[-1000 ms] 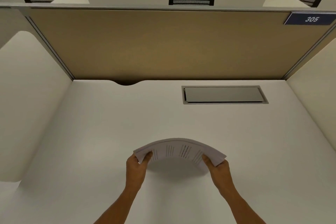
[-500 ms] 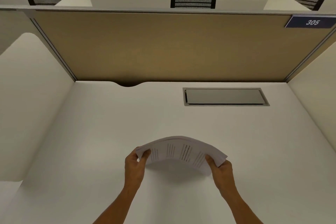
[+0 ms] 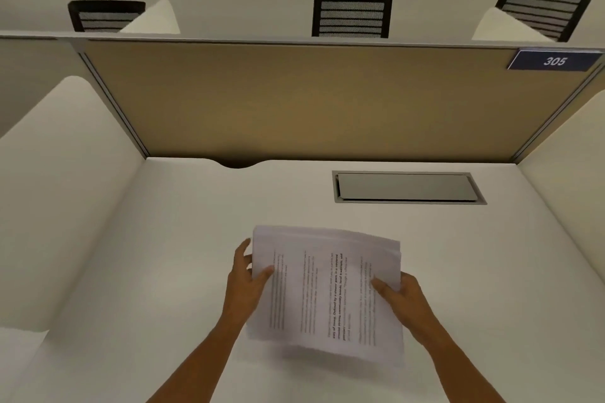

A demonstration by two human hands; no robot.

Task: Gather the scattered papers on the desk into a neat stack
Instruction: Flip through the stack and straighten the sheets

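Above the middle of the desk (image 3: pixel 163 239), a stack of papers (image 3: pixel 327 291) was held up in both hands, its printed face turned toward the camera. The sheets were thin, white and rectangular, and they bowed a little along the top edge. Lines of text ran sideways across the top sheet, one block in bold; the rest was too blurred to read. At the lower right corner the edges fanned slightly out of line.

The left hand (image 3: pixel 245 285) gripped the left edge, thumb pressed on the front and the other fingers behind. The right hand (image 3: pixel 404 298) clamped the right edge in the same way, thumb lying on the printed face. Both forearms were bare and rose from the bottom of the frame.

The desk beneath was smooth, matte and off-white, and a faint shadow lay on it under the papers. Further back, to the right, a flat grey rectangular hatch (image 3: pixel 406 187) with a metal frame sat flush in the surface. A shallow curved notch (image 3: pixel 237 163) was cut in the back edge. Rounded white side walls stood at either side. A tan, cloth-like panel (image 3: pixel 294 101) closed the back, edged in grey metal, with a dark blue plate (image 3: pixel 555 60) reading 305 at its upper right. Three black mesh-backed chairs (image 3: pixel 352 15) showed over it.
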